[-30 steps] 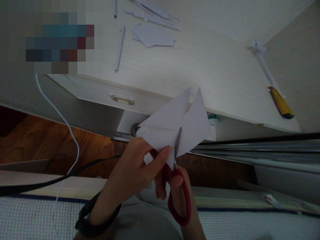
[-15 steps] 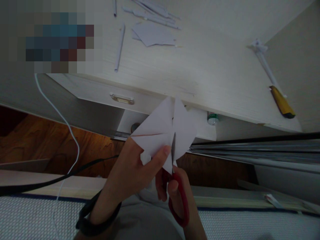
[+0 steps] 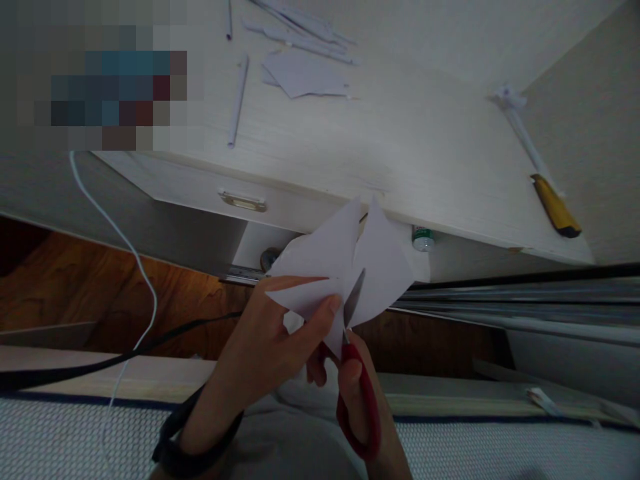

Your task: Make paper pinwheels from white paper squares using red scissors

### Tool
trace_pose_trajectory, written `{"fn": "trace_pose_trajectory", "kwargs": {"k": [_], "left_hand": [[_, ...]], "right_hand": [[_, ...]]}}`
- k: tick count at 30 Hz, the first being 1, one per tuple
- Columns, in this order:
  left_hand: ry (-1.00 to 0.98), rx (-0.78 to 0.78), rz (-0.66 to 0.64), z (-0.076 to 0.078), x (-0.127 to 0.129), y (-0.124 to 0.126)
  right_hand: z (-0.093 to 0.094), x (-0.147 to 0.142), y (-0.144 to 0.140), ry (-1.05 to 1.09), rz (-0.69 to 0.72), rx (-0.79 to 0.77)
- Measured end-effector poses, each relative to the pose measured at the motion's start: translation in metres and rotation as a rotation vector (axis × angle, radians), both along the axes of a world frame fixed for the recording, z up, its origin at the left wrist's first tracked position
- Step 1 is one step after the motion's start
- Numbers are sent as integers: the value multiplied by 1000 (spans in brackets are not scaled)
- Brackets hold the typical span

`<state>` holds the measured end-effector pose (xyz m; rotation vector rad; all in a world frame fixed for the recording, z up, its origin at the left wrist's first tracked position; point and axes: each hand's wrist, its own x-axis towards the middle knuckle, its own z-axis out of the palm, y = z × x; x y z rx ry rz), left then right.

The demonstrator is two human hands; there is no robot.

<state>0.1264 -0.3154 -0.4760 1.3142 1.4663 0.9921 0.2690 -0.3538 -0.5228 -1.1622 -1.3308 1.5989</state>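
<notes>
A white sheet of paper [image 3: 320, 250], folded and partly cut, is pinched by my left hand [image 3: 273, 347], the thumb pressing on top of it. My right hand [image 3: 357, 377] grips red-handled scissors [image 3: 373, 413], fingers through the loops. One blade shows against the paper; the rest of the blades is hidden. A slit runs down from the far edge, and the paper's right flap [image 3: 383, 267] stands apart from the left part. Both hands are in front of the white desk's edge, over my lap.
On the desk [image 3: 425, 153] lie a rolled paper tube [image 3: 239, 100], paper pieces [image 3: 305, 75], and a yellow utility knife [image 3: 555, 207] beside a paper stick [image 3: 525, 133]. A jar [image 3: 423, 238] stands in the open drawer below. A white cable [image 3: 143, 267] hangs at left.
The right flap has swung further right, so the slit is wider. The scissors have tilted and their blades opened somewhat; my left hand keeps its hold.
</notes>
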Motion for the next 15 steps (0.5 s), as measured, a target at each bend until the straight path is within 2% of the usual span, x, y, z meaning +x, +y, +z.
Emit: {"fn": "trace_pose_trajectory", "kwargs": {"k": [3,8,13,15], "left_hand": [[-70,-58,32,-1,-1,0],[45,61,109,-6,-2,-1],[67,49,198,-10,-2,-3],[69,55,184,-10,-2,-3]], "right_hand": [[0,1,1,-33,3,-14],[-1,-3,0,-60,-22,-55],[0,-4,1,-85,-46,-84],[0,-4,2,-84,-43,-83]]}}
